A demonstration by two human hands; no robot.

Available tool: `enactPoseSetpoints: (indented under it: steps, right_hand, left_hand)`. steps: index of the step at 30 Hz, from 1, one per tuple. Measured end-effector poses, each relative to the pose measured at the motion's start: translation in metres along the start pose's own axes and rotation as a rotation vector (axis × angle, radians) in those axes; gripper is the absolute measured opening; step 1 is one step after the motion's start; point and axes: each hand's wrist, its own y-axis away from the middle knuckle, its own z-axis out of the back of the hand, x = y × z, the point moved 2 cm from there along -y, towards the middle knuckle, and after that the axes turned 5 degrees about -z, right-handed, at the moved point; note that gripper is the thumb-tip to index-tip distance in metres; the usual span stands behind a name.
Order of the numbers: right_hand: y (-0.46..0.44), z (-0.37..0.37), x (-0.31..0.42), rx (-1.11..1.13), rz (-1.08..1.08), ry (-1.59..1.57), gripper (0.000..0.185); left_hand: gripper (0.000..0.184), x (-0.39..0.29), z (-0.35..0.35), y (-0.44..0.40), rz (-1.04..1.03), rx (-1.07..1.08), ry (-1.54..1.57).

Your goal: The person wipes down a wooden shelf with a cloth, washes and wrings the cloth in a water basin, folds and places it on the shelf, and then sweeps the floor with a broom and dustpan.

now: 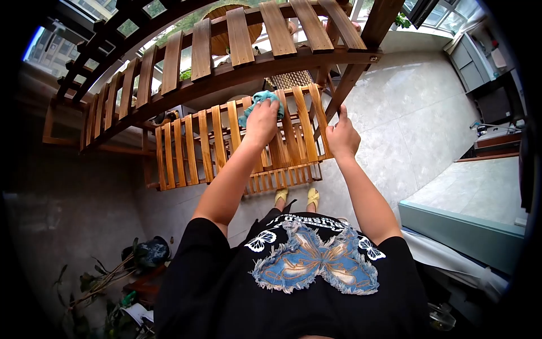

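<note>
1. Stand [254, 69]: heavy-looking, stiff, I'd judge; best held by a rail or post, as slats offer less. Brown wood, slatted tiers, the upper one darker than those below.
2. Shelf [218, 135], the tier under the hands: probably rigid and hard to mark, its varnish perhaps slick if damp. Orange-brown slats with gaps between, darker grain streaks.
3. Post [351, 79]: stands by the shelf's far right corner; likely the firmest hold for steadying. Dark brown, leaning in this view.
4. Right grip [343, 134]: beside the shelf's right edge, index finger stretched toward the post, other fingers curled. Nothing seen in it; cannot tell whether it has hold of the wood.
5. Left grip [263, 120]: palm down, fingers bent and closed over the cloth.
6. Cloth [262, 97]: on the shelf near its far edge, right of middle. Should handle light, limp, unbreakable; take it bunched from above, under spread fingertips. Teal, crumpled, folds poking out past the fingers. Wet or dry: cannot tell.
</note>
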Motion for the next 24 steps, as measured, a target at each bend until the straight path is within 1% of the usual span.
enactPoseSetpoints:
  steps: [2,4,6,7,8,10,12,14,15,17,18,20,21,23,24]
  right_hand:
    - [0.001,-0.005,0.0,-0.005,0.001,-0.026,0.07]
    - [0.004,0.0,0.002,-0.024,0.009,-0.029,0.07]
    - [0.003,0.006,0.007,0.039,-0.034,0.016,0.071]
    - [0.003,0.006,0.005,0.037,-0.038,0.011,0.071]
    - [0.0,0.004,0.005,0.026,-0.03,0.004,0.072]
    - [0.001,0.003,0.004,0.024,-0.032,-0.003,0.073]
    - [0.003,0.001,0.008,0.007,0.005,-0.007,0.071]
    - [0.004,0.0,0.007,0.02,-0.006,-0.008,0.071]
    - [0.004,-0.001,0.006,0.021,0.0,-0.007,0.072]
    - [0.003,0.0,0.004,0.018,-0.002,-0.003,0.072]
    - [0.003,0.001,0.004,0.029,-0.004,0.003,0.072]
    - [0.002,0.001,0.006,0.034,-0.006,0.01,0.073]
    - [0.002,0.0,0.006,0.031,-0.011,0.016,0.072]
    - [0.003,0.0,0.006,0.034,-0.015,0.022,0.072]
    - [0.004,0.0,0.006,0.026,-0.015,0.017,0.072]
  left_hand:
    - [0.043,-0.02,0.007,0.04,-0.087,0.062,-0.025]
    - [0.044,-0.042,0.019,0.078,-0.129,0.132,0.018]
    - [0.049,-0.048,0.018,0.111,-0.212,0.191,0.105]
    - [0.048,-0.053,0.033,0.115,-0.233,0.336,0.231]
    - [0.048,-0.053,0.052,0.109,-0.243,0.333,0.223]
    - [0.044,-0.052,0.082,0.098,-0.052,0.387,0.504]
    - [0.041,-0.047,0.1,0.074,-0.057,0.025,0.427]
    - [0.04,-0.042,0.103,0.031,-0.092,-0.183,0.319]
    - [0.04,-0.032,0.088,0.008,-0.118,-0.258,0.257]
    - [0.041,-0.01,0.049,-0.038,-0.156,-0.276,0.212]
    - [0.042,-0.002,0.027,-0.054,-0.155,-0.208,0.23]
    - [0.044,0.019,-0.031,-0.069,-0.194,-0.17,0.252]
    - [0.044,0.014,-0.032,-0.066,-0.193,-0.171,0.257]
    - [0.047,-0.001,-0.026,-0.048,-0.171,-0.207,0.156]
    - [0.049,-0.006,-0.021,-0.036,-0.176,-0.159,0.163]
